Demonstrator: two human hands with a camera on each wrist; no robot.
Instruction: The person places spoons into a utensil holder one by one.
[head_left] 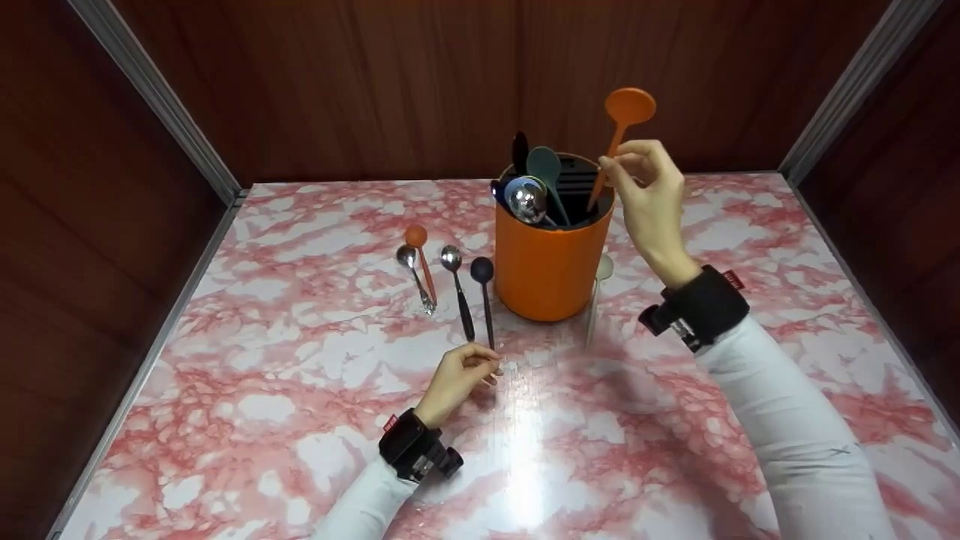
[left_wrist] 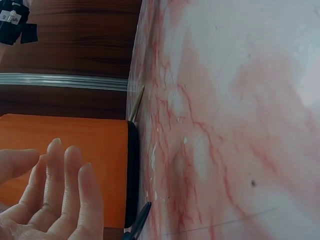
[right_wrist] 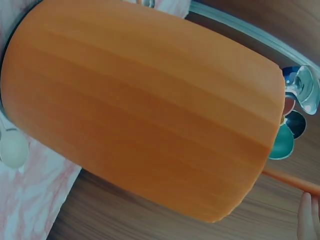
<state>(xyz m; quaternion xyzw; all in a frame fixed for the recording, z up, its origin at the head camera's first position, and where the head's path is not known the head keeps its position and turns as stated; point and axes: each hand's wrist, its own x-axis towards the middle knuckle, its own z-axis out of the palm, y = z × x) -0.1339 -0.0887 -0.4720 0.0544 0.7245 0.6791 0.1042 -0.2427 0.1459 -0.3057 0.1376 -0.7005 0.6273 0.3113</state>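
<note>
Head view, right hand: the right hand [head_left: 651, 196] is up over the round orange plastic holder [head_left: 551, 262]. Its thumb and fingers pinch the thin stem of the long orange plastic spoon [head_left: 621, 135].
Head view, orange spoon: it stands almost straight up, bowl on top and a bit tipped to the right. Its low end sits inside the holder, at the right side of the rim.
Head view, holder: it stands near the middle of the pink and white marble bench [head_left: 262, 420]. A shiny metal ladle [head_left: 526, 199], a teal spoon [head_left: 545, 169] and a black spoon [head_left: 520, 151] fill its left side.
Head view, left hand: the left hand [head_left: 459, 379] rests low on the bench, fingers curled in. Its fingertips are at the near end of the small black spoon [head_left: 484, 298], which lies pointing away from the person. I cannot tell if it grips it.
Head view, row on the bench: left of the black spoon lie a steel spoon with a black handle [head_left: 457, 289], a small steel spoon [head_left: 415, 276] and a small orange spoon [head_left: 421, 259], all side by side.
Head view, room: a white spoon [head_left: 598, 296] lies just right of the holder. Bare bench is in front and to the right. Dark wooden walls [head_left: 390, 82] close in the back and sides.
Left wrist view: fingers [left_wrist: 65, 190] are loosely bent, with the orange holder just behind them. A dark handle tip [left_wrist: 140, 222] shows by the holder's foot.
Right wrist view: the holder's side [right_wrist: 145, 110] fills the picture. The orange spoon stem [right_wrist: 292, 181] runs past a fingertip [right_wrist: 309, 217] at the corner.
</note>
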